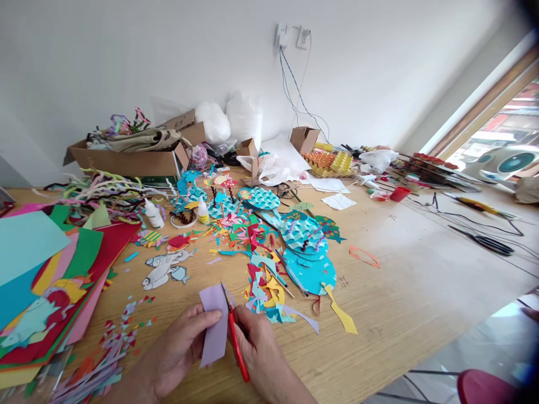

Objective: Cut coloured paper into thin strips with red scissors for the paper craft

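Note:
Between the thumb and fingers of my left hand (179, 342) is a strip of lilac paper (214, 336), held upright over the near part of the wooden table. My right hand (259, 348) grips red-handled scissors (236, 342), whose dark blades rest along the paper's right edge near its top. The fingers behind the handles are partly hidden. Just beyond lie colourful paper scraps (269, 280) and turquoise discs (309, 269) with wavy paper strips. Cut-out paper fish (164, 269) lie to the left of the scraps.
Stacked coloured paper (29, 247) covers the left side, with thin strips (92, 367) near the front. Glue bottles (154, 214), a cardboard box (126, 160) and egg cartons (322, 163) stand farther back. Black scissors (484, 241) and a red cup (400, 194) are on the right.

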Demonstrator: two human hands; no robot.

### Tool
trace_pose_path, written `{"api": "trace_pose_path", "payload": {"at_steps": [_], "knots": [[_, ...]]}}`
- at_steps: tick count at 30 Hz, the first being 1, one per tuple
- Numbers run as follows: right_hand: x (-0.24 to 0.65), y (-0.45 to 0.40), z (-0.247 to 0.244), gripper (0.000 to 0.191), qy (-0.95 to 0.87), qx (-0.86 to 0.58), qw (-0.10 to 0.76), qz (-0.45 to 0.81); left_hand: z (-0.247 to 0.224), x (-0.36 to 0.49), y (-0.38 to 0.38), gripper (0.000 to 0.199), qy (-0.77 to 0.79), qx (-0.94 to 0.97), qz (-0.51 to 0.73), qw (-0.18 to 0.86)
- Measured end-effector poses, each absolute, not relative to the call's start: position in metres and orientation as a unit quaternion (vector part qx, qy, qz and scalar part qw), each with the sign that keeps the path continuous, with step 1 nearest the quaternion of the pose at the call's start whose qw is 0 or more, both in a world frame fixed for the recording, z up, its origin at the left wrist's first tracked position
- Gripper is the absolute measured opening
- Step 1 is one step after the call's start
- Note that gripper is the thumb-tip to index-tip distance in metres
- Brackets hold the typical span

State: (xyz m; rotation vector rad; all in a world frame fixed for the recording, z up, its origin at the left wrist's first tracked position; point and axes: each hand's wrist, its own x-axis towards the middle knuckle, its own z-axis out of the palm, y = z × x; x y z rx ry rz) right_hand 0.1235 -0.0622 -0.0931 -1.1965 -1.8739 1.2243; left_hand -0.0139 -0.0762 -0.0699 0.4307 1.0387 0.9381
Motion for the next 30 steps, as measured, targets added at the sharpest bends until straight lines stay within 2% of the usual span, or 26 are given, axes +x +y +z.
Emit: {"api": "trace_pose_path", "payload": {"at_steps": [4,6,11,16,24,28,30], "knots": [[0.123,-0.060,-0.097,0.030,-0.698,-0.454,0.305,0.463,-0.072,-0.016,-0.076,0.013,0.484,0.189,0.427,0.740],[0.124,-0.059,-0.097,0.031,-0.665,-0.451,0.315,0.505,-0.073,-0.019,-0.075,0.013,0.495,0.200,0.438,0.723],[0.123,-0.057,-0.083,0.029,-0.521,-0.394,0.362,0.665,-0.072,-0.027,-0.069,0.014,0.566,0.282,0.480,0.608],[0.115,-0.055,-0.072,0.029,-0.434,-0.390,0.387,0.714,-0.067,-0.028,-0.064,0.017,0.606,0.368,0.476,0.520],[0.110,-0.051,-0.076,0.022,-0.468,-0.402,0.434,0.656,-0.056,-0.017,-0.067,0.017,0.567,0.414,0.448,0.554],[0.114,-0.059,-0.077,0.010,-0.570,-0.429,0.391,0.581,-0.053,-0.020,-0.068,0.012,0.578,0.390,0.471,0.540],[0.118,-0.065,-0.079,0.011,-0.622,-0.435,0.349,0.549,-0.049,-0.024,-0.067,0.011,0.583,0.373,0.486,0.534]]}}
